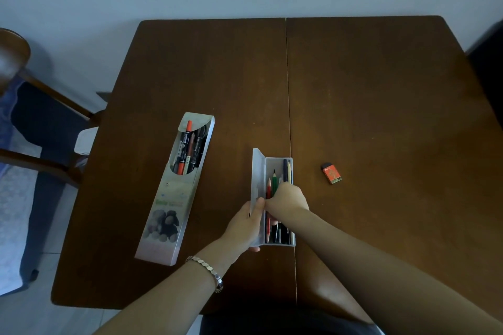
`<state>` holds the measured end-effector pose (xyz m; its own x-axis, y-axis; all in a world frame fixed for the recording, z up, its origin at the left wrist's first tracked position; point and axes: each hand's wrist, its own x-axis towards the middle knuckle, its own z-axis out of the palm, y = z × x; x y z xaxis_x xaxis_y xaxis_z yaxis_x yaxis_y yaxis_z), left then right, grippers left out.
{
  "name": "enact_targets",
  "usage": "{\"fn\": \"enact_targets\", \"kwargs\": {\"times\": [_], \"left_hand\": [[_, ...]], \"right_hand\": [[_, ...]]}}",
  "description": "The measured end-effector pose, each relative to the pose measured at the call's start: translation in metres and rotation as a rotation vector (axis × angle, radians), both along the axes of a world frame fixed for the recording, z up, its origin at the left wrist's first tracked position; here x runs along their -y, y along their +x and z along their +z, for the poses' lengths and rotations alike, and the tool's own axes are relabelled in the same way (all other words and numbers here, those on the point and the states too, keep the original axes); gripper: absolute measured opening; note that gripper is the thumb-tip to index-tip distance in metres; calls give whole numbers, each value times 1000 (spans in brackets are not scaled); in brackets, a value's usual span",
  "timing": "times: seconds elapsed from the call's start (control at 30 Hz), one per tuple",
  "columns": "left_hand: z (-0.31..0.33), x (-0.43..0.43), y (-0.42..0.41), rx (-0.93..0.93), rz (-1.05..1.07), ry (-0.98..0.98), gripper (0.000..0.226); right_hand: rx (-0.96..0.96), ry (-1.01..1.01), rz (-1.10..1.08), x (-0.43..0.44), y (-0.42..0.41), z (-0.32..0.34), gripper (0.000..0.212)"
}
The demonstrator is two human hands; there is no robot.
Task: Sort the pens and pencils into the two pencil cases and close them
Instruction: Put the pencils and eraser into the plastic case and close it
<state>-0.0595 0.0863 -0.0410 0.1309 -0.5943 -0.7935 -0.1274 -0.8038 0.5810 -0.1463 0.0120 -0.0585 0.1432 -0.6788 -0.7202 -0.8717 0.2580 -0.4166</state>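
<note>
Table (353,90): clear case (291,242) open, pencils (274,182) inside; left hand (246,221) pinches its lid (258,171); right hand (287,200) curled over pencils, grasp unclear; printed case (168,215) with pens (187,149); eraser (332,173) apart

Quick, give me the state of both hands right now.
Left hand: closed on the raised lid of the small pencil case.
Right hand: fingers curled inside that case among the pencils; grip cannot be told.
</note>
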Motion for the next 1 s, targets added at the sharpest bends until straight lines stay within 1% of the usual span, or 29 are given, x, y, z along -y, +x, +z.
{"fn": "enact_targets", "kwargs": {"times": [0.13,0.3,0.37,0.43,0.47,0.53,0.6,0.67,0.77,0.9,1.0], "left_hand": [[-1,0,-1,4,-20,38,59],[1,0,-1,-6,3,30,57],[1,0,-1,-5,10,25,56],[0,0,-1,8,-13,29,57],[-1,0,-1,11,-26,33,58],[-2,0,-1,20,-46,46,59],[-2,0,-1,36,-59,55,59],[0,0,-2,58,-67,63,59],[1,1,-2,78,-69,73,59],[-2,1,-1,92,-85,69,59],[-3,1,-1,82,-82,66,60]], "right_hand": [[15,-42,3,3,-7,-1,19],[-33,-129,129,-3,-10,-4,23],[-6,-134,139,-4,-13,-5,25],[62,-155,89,-1,-20,-4,30],[83,-197,63,2,-24,-4,31],[78,-322,46,13,-33,-4,26],[67,-377,104,23,-38,-3,26],[52,-337,227,30,-36,-2,34],[10,-286,370,35,-28,-3,34],[-4,-244,391,39,-24,-6,31],[52,-165,330,40,-24,-5,29]]}}
